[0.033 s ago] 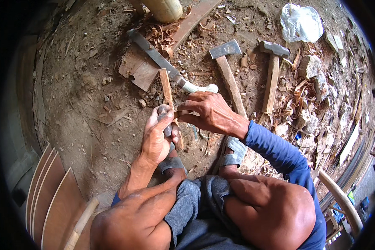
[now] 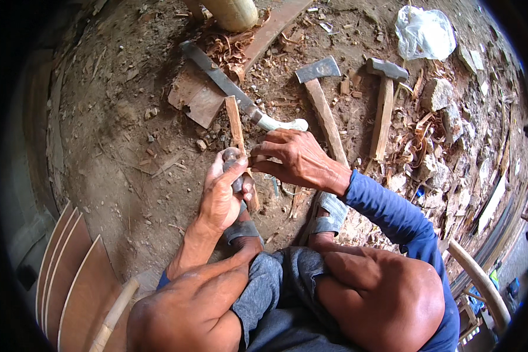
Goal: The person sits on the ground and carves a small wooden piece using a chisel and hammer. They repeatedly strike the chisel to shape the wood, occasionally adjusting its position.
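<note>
IMO we want L hand (image 2: 216, 196) steady, fingers (image 2: 231, 173) curled snug round that grey rounded pc (image 2: 232, 154), R hand (image 2: 297, 157) bunched close by, can't tell if gripping smth.

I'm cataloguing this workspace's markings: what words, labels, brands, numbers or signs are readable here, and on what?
None can be read.
No lettering can be made out on the axe, sledgehammer, machete or plastic bag.
Any marks on the greyish object in the left hand are too small to tell.
</note>
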Demonstrator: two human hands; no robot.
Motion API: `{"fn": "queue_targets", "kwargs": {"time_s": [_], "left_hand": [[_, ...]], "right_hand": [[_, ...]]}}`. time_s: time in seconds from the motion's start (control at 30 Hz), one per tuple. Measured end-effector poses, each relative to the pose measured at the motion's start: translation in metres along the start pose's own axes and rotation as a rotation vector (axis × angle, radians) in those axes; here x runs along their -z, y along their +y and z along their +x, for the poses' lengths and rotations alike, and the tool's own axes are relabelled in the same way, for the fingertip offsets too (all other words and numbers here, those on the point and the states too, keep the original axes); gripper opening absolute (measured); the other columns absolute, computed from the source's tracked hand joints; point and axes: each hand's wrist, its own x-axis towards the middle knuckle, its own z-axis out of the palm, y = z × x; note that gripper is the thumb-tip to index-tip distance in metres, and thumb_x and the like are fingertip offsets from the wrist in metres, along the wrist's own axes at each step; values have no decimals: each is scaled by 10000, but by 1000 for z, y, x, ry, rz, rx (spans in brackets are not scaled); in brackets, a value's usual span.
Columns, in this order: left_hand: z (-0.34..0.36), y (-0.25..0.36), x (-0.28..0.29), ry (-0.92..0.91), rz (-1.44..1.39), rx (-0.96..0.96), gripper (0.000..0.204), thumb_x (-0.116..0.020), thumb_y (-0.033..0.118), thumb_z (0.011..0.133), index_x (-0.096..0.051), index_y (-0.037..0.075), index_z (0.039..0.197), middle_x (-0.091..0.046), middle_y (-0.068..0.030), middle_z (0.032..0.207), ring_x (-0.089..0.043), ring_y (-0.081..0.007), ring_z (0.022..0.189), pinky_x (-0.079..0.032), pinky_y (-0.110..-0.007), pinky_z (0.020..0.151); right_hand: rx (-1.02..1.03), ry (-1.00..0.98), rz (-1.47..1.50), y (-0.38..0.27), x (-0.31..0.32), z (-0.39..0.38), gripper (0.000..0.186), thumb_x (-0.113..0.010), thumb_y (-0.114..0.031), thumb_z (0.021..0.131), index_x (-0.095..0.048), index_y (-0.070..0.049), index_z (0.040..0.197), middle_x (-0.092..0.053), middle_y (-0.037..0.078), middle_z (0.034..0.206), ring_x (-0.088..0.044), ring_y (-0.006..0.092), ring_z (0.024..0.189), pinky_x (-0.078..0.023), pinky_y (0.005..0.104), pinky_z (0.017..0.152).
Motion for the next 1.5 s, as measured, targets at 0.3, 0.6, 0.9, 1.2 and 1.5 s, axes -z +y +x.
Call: {"fn": "queue_targets", "kwargs": {"time_s": [0.3,0.6,0.9,1.2,1.5], "left_hand": [[6,-4,0,87,-39,69,117,-659,207,980,-565,137,991,-545,36,845,-451,-41,534,-317,-182,403],[12,-10,7,129,-82,133,99,-613,208,942,-551,140,978,-546,18,809,-423,-52,492,-315,-194,376],[13,-14,6,147,-36,120,77,-565,219,956,-550,162,1006,-541,41,809,-403,-43,483,-307,-193,377],[14,-17,2,156,9,77,126,-533,263,978,-519,148,1028,-497,16,789,-424,-72,502,-343,-231,394],[19,-20,7,125,-39,146,128,-534,276,977,-510,157,1015,-479,13,766,-432,-91,506,-370,-258,410]], "right_hand": [[14,45,-65,0,-13,-5,235,-719,-299,880,-697,-95,994,-599,86,832,-632,314,783,-508,428,640],[147,119,-288,1,-25,-3,261,-735,-334,848,-664,-107,956,-577,59,815,-616,260,801,-496,402,674],[94,105,-346,0,-30,-9,231,-709,-324,853,-676,-136,982,-586,55,853,-609,251,865,-472,409,724],[72,62,-295,-3,-30,-6,254,-708,-318,839,-675,-109,978,-587,58,847,-607,253,853,-465,406,723],[232,100,-398,2,-35,-9,287,-720,-332,800,-644,-88,930,-555,56,835,-568,242,831,-439,398,707]]}}
